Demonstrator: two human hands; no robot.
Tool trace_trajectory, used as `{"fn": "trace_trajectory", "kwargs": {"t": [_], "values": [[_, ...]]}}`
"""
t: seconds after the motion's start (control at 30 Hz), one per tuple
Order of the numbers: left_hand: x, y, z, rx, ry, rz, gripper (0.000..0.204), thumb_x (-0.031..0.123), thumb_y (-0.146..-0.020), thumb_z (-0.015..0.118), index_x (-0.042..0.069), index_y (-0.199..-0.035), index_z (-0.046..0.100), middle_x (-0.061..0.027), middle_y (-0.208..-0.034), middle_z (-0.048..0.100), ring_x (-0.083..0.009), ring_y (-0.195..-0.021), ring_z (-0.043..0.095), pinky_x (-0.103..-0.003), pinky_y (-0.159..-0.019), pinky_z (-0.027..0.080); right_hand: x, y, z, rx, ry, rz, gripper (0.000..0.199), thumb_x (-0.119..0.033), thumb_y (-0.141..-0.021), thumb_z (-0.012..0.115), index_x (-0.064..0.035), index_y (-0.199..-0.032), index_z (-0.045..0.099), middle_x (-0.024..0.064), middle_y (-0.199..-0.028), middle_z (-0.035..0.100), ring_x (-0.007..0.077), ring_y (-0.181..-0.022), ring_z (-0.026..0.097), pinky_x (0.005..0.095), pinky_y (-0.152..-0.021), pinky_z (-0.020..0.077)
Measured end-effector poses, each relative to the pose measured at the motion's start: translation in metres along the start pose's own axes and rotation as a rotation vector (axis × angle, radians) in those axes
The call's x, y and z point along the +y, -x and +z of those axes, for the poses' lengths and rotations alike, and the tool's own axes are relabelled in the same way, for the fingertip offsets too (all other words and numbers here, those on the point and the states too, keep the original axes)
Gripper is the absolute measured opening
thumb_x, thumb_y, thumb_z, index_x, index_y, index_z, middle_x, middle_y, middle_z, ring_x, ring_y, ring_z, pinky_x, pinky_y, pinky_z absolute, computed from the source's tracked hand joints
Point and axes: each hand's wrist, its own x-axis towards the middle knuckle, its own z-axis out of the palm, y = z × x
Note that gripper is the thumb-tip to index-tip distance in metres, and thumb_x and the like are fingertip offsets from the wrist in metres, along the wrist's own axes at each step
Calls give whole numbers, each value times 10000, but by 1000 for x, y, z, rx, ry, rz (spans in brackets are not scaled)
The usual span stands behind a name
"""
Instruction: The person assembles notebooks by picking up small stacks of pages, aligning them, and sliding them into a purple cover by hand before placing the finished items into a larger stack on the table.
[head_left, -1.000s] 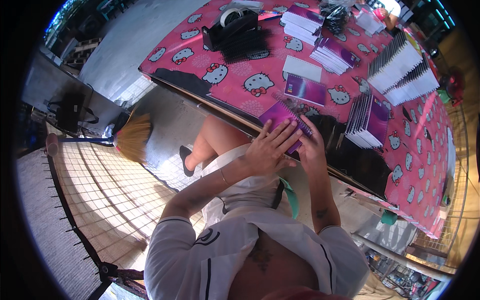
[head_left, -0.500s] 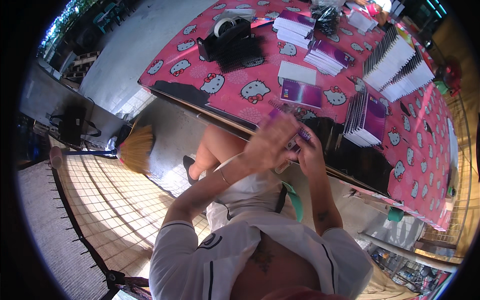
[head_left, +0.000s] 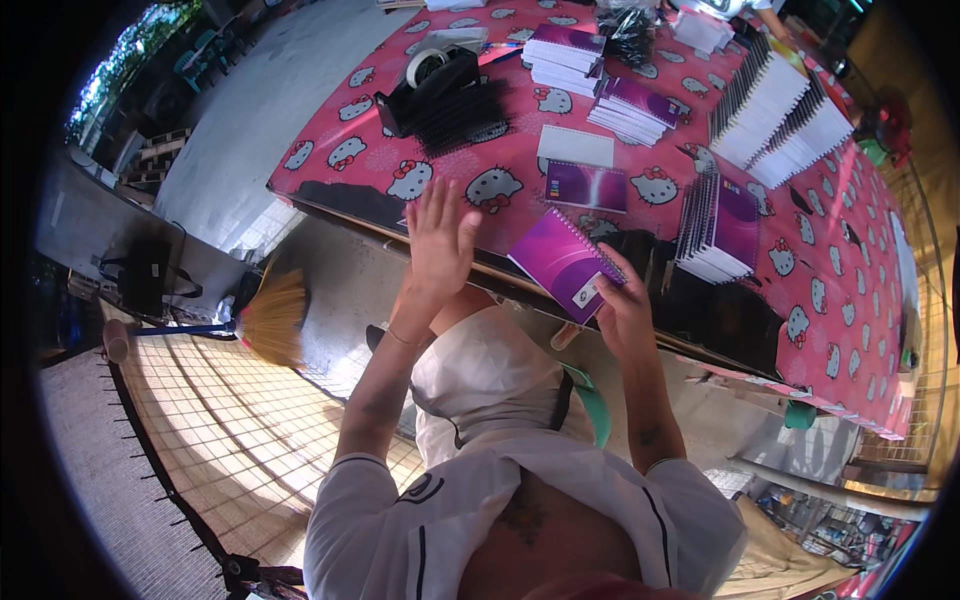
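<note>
A small purple spiral notebook (head_left: 562, 262) is gripped at its right edge by my right hand (head_left: 622, 303), above the table's near edge. Its black coil runs along the upper right side, and a white label sits near the lower corner. My left hand (head_left: 438, 240) is raised apart from the notebook, palm flat and fingers stretched, with nothing in it. Just beyond lie another purple notebook (head_left: 586, 187) and a white-paged one (head_left: 576, 146). A stack of spiral notebooks (head_left: 722, 226) stands to the right of my right hand.
The table (head_left: 335, 185) has a pink patterned cover, torn to black along the near edge. A tape dispenser (head_left: 432, 85) and black coils (head_left: 465, 118) lie at the far left. More notebook piles (head_left: 630, 110) and tall white stacks (head_left: 757, 105) stand farther back. Another person's arm (head_left: 772, 22) reaches in there.
My left hand has moved left, off the notebook, and its fingers are now spread. The notebook in my right hand now shows its full cover. The view has shifted slightly.
</note>
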Motion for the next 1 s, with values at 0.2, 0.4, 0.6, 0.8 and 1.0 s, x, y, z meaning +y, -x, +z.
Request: {"fn": "trace_trajectory", "kwargs": {"t": [0.2,0.4,0.6,0.8,1.0], "values": [[50,-5,-28,-205,1170,-290,400,150,-951,642,-31,-1298,559,-207,-1144,625,-282,-1007,650,-352,-881,515,-19,3,15,-89,-52,-41,485,0,-977,528,35,-1439,386,167,-1291,567,207,-1161,589,334,-1004,477],[125,-22,-65,229,422,243,595,45,-819,715,79,-1383,530,-194,-1276,464,-381,-1174,432,-446,-998,386,-35,24,26,-23,633,-467,372,22,-957,542,5,-1328,561,135,-1268,628,147,-1129,587,285,-959,466],[186,-50,-59,-45,952,299,546,-32,-847,662,87,-1364,535,-143,-1169,529,-255,-1016,545,-347,-869,488,-104,33,34,114,1449,-1273,372,36,-850,586,-41,-1206,664,166,-1230,659,342,-1154,622,442,-959,490],[242,-97,-36,-585,1683,-23,465,-44,-903,606,25,-1346,482,-58,-1082,582,-77,-893,594,-232,-751,491,-131,37,15,297,1767,-1145,527,-147,-866,657,-59,-1369,525,137,-1317,614,318,-1271,548,522,-1069,370],[277,-125,23,-475,1507,111,365,-10,-887,644,10,-1247,592,-18,-866,614,-51,-721,552,-219,-615,451,-153,35,-28,466,1304,-1069,660,-304,-913,681,-20,-1448,420,214,-1467,459,318,-1366,447,444,-1120,320]]}}
